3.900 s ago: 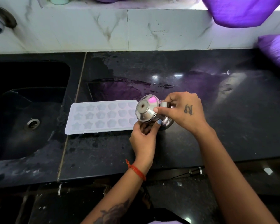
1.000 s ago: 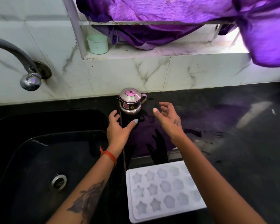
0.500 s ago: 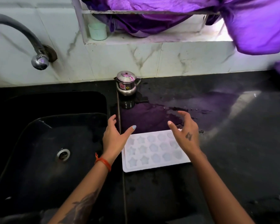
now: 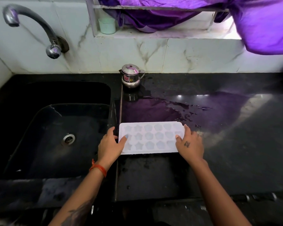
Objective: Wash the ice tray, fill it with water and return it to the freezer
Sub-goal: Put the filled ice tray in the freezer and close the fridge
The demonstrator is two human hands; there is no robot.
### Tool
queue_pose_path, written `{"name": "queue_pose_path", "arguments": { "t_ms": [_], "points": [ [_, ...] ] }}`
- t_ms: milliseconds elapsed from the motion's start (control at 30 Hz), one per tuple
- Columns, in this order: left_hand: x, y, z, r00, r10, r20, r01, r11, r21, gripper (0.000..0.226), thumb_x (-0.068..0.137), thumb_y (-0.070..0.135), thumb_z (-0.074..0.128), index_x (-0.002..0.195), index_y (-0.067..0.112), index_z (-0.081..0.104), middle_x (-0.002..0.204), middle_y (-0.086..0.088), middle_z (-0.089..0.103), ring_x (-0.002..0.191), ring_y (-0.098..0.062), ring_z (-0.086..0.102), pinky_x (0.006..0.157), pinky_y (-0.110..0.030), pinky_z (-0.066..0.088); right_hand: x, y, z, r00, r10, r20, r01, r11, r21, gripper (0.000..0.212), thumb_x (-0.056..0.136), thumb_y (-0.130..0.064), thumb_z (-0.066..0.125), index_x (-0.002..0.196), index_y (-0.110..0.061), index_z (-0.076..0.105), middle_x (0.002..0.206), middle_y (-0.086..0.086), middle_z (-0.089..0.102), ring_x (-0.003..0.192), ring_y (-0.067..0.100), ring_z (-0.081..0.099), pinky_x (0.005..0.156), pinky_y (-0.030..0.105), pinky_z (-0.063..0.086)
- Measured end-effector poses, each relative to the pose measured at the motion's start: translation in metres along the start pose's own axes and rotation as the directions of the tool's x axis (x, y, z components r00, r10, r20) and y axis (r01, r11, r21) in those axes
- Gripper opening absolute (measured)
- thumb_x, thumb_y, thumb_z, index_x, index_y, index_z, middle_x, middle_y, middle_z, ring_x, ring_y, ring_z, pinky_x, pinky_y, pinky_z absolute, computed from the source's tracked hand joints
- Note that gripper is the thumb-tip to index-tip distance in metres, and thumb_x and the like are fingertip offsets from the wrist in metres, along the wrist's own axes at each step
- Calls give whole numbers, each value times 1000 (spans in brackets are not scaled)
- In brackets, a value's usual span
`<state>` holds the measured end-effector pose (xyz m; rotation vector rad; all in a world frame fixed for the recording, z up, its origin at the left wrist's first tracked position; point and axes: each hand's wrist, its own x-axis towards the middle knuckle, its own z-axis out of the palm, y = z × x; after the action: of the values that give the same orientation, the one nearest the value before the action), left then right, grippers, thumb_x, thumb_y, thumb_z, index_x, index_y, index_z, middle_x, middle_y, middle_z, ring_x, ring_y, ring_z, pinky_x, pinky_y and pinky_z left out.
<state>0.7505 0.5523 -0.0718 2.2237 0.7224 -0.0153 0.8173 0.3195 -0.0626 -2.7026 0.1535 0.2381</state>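
A: What takes up most of the view?
B: A black countertop (image 4: 235,144), wet and glossy, with a puddle spread across its middle. A deep black sink (image 4: 39,136) is set into its left part, a curved metal tap (image 4: 34,25) on the marble wall above it.

A: And the ice tray?
B: The ice tray (image 4: 149,137) lies flat on the counter just right of the sink's edge. It is white, rectangular with rounded corners, three rows of moulds shaped as stars and rounded flowers. Whether the moulds hold water I cannot tell; they look pale and flat.

A: The hands?
B: The left hand (image 4: 109,146) grasps the tray's left end, thumb on top, fingers curled at the edge. The right hand (image 4: 190,146) grips the right end, fingertips over the rim, covering the last moulds.

A: Anything smaller?
B: A small steel pot (image 4: 131,76) with a lid stands by the wall, well behind the tray. A pale green cup (image 4: 107,25) sits on the ledge, partly behind the window frame; purple cloth (image 4: 260,25) hangs cut off at the top.
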Motion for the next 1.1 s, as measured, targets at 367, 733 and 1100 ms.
{"name": "queue_pose_path", "arguments": {
  "t_ms": [367, 733, 1100],
  "points": [
    [-11, 0, 2, 999, -46, -2, 44, 970, -239, 23, 93, 12, 56, 114, 9, 64, 96, -8, 68, 78, -27, 69, 66, -41, 60, 2, 4, -11, 993, -28, 114, 26, 999, 20, 59, 91, -17, 50, 146, -15, 31, 132, 20, 46, 120, 38, 45, 95, 41, 41],
    [-28, -14, -15, 988, -106, -110, 67, 948, -313, 26, 93, 12, 57, 118, 12, 64, 93, -4, 68, 74, -25, 69, 67, -40, 60, -12, -18, -22, 974, -199, 112, 189, 978, 92, 57, 93, -11, 47, 147, -15, 30, 130, 21, 47, 119, 37, 46, 95, 36, 37],
    [-85, -54, -61, 916, -259, -306, 124, 909, -399, 27, 92, 12, 57, 119, 10, 64, 94, -5, 69, 79, -26, 69, 66, -43, 60, -35, -68, -5, 909, -386, 157, 374, 922, 101, 56, 95, -8, 43, 147, -23, 32, 132, 15, 48, 120, 34, 46, 96, 33, 37]
  ]
}}
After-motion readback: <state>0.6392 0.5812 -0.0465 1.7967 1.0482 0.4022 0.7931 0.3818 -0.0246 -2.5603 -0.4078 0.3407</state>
